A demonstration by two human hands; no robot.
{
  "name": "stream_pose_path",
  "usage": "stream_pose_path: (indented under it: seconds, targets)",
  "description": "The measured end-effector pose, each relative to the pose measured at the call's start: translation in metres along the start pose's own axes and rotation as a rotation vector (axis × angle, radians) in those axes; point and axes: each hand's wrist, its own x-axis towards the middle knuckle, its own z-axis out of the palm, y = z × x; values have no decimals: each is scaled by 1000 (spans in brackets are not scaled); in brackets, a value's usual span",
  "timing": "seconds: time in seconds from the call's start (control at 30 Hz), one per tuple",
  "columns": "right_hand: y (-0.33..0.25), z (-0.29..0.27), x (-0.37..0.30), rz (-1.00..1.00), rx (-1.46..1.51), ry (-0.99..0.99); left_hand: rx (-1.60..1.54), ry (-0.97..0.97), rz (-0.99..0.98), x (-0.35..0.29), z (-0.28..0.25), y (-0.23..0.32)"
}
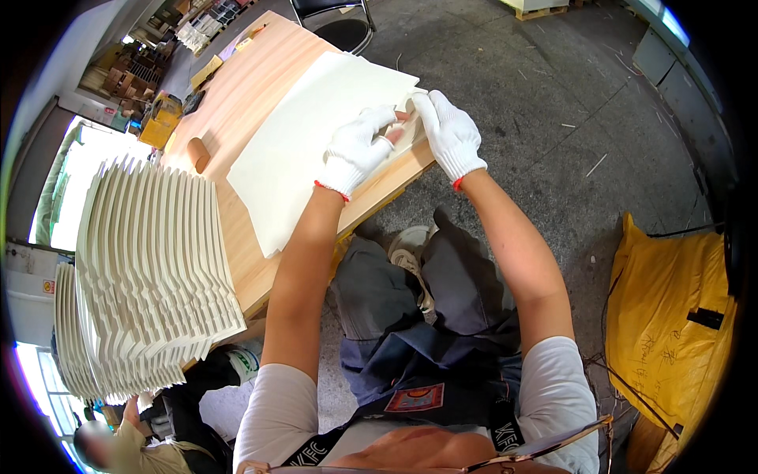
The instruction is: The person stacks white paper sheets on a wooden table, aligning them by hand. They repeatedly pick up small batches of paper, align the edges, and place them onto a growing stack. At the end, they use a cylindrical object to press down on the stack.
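Note:
A pile of large off-white paper sheets [296,134] with angled edges lies on the wooden table. Both my hands wear white knitted gloves with red cuffs. Bare thumb and index tips stick out of the glove on my left hand [359,146]; they are spread apart over the sheets' near right corner. At that same corner, my right hand [448,133] has its fingers closed on the paper's edge, where the sheet looks slightly curled. The undersides of the right fingers are hidden.
Tall stacks of folded off-white paper pieces [158,276] stand at the table's left end. A brown cylinder [198,155] and a yellow machine [162,118] are beyond. A black chair [347,33] stands behind the table, a yellow sack [671,324] at right. Another person [150,450] is lower left.

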Motion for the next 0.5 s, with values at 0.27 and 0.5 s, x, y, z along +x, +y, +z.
stream_pose_path:
  seconds: [0.27, 0.5]
  targets:
    - [-3, -1, -2, 46, 51, 2, -15, -1, -50, 1, 1, 3]
    - [-1, -1, -3, 10, 27, 22, 14, 1, -64, 1, 1, 5]
